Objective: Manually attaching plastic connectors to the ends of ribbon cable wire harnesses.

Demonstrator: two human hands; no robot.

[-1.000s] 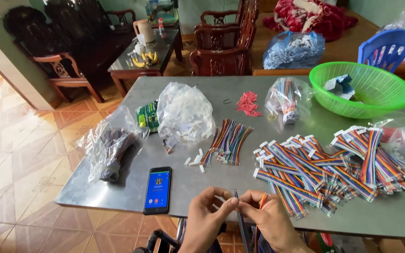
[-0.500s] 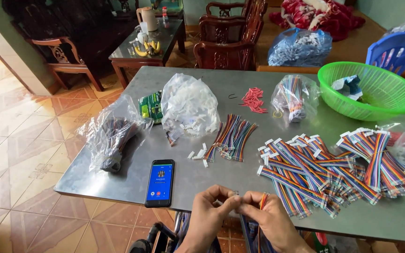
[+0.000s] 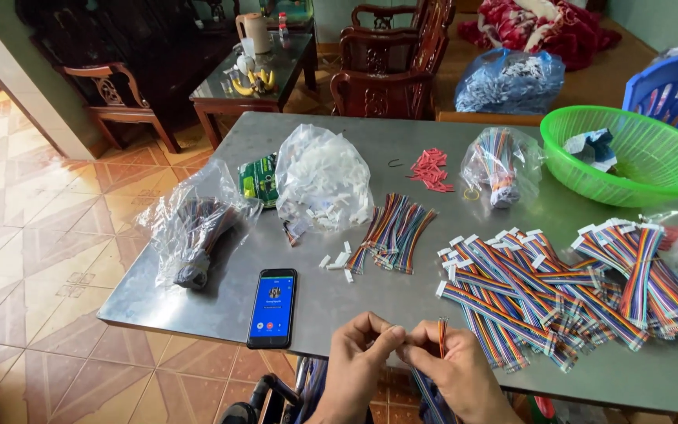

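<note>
My left hand (image 3: 359, 363) and my right hand (image 3: 455, 369) meet at the near edge of the grey metal table (image 3: 198, 302), fingertips pinched together. Between them they hold a thin bundle of coloured wires (image 3: 442, 336) that sticks up from my right hand and hangs down below the table edge. A large pile of rainbow ribbon cables with white connectors (image 3: 535, 290) lies just right of my hands. A smaller loose bunch of coloured wires (image 3: 394, 232) with a few white connectors (image 3: 337, 261) lies ahead.
A phone with a lit blue screen (image 3: 272, 308) lies left of my hands. Clear bags of wires (image 3: 194, 232), (image 3: 500, 165) and of white connectors (image 3: 319, 180), red pieces (image 3: 431, 169) and a green basket (image 3: 629, 153) stand further back. Wooden chairs and a glass table are beyond.
My hands have stayed at the table edge, fingers working the wire bundle a little. The view has shifted slightly; nothing on the table has moved.
</note>
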